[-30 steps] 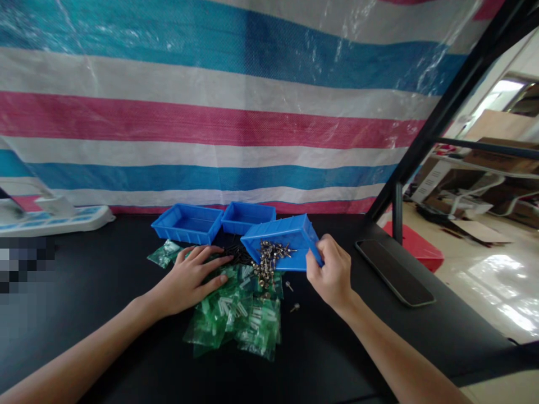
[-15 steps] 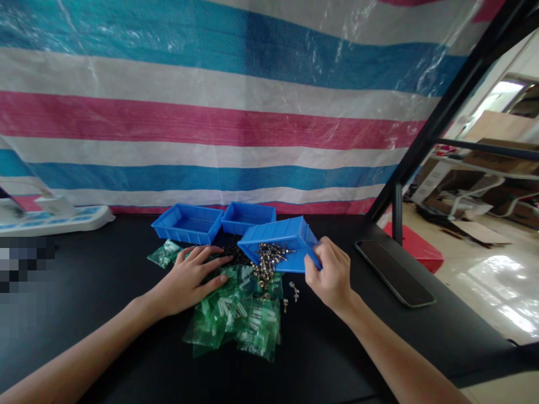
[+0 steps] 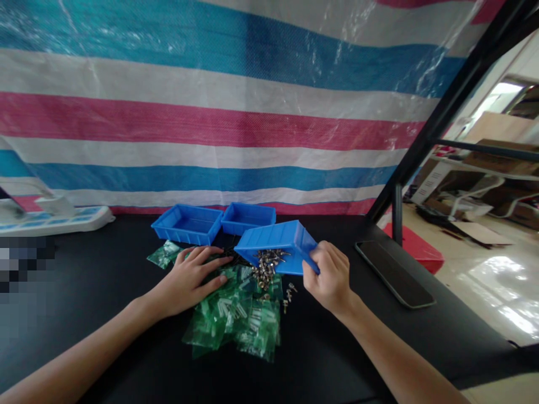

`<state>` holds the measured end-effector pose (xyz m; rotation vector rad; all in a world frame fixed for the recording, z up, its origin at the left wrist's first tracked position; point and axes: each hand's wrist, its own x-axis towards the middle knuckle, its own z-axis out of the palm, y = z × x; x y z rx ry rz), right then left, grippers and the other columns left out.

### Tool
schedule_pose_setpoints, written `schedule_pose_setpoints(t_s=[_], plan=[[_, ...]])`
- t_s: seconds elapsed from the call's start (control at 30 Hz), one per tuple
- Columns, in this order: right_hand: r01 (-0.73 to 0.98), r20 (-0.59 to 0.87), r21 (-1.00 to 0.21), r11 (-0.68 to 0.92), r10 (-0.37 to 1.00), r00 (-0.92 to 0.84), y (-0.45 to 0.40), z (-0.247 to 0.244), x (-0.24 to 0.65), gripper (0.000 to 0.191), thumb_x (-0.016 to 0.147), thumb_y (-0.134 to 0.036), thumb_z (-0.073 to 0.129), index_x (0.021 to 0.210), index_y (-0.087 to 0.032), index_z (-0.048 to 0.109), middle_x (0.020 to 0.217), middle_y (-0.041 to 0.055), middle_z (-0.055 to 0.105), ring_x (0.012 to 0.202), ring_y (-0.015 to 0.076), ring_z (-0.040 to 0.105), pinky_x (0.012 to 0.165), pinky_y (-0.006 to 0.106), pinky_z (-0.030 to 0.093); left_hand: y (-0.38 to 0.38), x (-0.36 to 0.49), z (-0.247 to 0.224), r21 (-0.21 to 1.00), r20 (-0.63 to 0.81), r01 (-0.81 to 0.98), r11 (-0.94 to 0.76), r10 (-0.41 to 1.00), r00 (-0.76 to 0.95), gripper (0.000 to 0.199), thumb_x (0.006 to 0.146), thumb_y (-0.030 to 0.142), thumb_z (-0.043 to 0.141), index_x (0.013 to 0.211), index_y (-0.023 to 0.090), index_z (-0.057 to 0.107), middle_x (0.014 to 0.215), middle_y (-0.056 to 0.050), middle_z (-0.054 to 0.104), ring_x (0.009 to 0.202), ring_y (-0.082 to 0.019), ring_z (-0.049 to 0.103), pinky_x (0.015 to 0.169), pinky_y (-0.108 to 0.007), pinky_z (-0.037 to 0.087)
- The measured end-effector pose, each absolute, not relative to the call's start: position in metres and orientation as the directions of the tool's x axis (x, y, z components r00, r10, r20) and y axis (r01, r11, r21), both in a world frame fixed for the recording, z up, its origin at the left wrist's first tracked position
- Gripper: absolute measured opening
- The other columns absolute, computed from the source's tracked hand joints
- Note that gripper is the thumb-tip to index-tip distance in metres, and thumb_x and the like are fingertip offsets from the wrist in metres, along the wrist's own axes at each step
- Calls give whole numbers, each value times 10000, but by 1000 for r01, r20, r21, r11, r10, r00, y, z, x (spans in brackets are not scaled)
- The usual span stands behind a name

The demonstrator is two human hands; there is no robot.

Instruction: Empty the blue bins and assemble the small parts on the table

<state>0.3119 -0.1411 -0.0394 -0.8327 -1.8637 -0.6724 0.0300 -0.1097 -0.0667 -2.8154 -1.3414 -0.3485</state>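
Note:
My right hand [image 3: 329,275] is closed on the near right edge of a blue plastic bin [image 3: 272,235], which is tipped on its side with its mouth toward me. Small metal screws [image 3: 266,269] lie in a heap at the bin's lower left, partly inside it and partly on green plastic bags. My left hand [image 3: 191,278] rests open, fingers spread, on the left side of the pile of green bags [image 3: 236,317], which hold pale tube-like pieces. A few loose metal pieces [image 3: 289,293] lie right of the pile. Dark thin pieces by my left fingertips are partly hidden.
Two more blue bins [image 3: 187,223] stand behind the pile, against the striped sheet [image 3: 210,129]. One green bag [image 3: 165,254] lies apart at left. A phone [image 3: 394,274] rests on the black table [image 3: 337,348] at right. A white power strip [image 3: 88,220] is at far left.
My right hand has tilted the bin further and moved it slightly left and down. One loose metal piece beside the pile has shifted. My left hand stays in place.

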Motion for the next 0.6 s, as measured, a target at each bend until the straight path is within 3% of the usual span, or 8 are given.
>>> schedule_pose_setpoints(t_s=[0.6], plan=[[777,918,44,628,281,-279,-141,-42,312,225,708,-12,446,651,-202,341,588,-18,335,533,131,347,508,263,293,-111,31,-64,104,205,762,-639,764,612,400,868,470,340,1235,340,434,1231,-48,464,1104,-260,419,928,-497,265]])
